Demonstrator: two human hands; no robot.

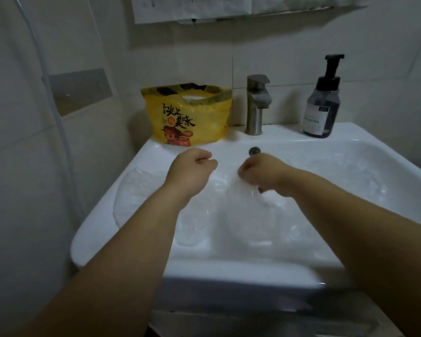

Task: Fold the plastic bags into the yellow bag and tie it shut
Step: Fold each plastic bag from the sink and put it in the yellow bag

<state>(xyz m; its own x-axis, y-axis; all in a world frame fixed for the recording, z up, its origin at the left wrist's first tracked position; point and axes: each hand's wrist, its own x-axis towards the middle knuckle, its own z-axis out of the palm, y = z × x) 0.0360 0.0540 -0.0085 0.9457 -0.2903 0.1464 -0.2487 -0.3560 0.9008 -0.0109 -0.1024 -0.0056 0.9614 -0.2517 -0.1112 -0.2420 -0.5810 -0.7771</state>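
The yellow bag [187, 115] with a cartoon print stands open on the back left ledge of the white sink [301, 152], with something white inside it. A clear plastic bag [243, 215] hangs over the basin. My left hand [192, 171] and my right hand [260, 171] are both curled over the basin and appear to pinch the top edge of this clear bag between them. Another clear plastic bag [134, 193] lies draped over the sink's left rim. More clear plastic [350, 171] lies in the basin on the right.
A steel faucet [257, 103] rises at the back middle of the sink. A dark pump soap bottle [322, 103] stands on the back right ledge. Tiled walls close in behind and on the left, and a clear hose [51, 100] runs down the left wall.
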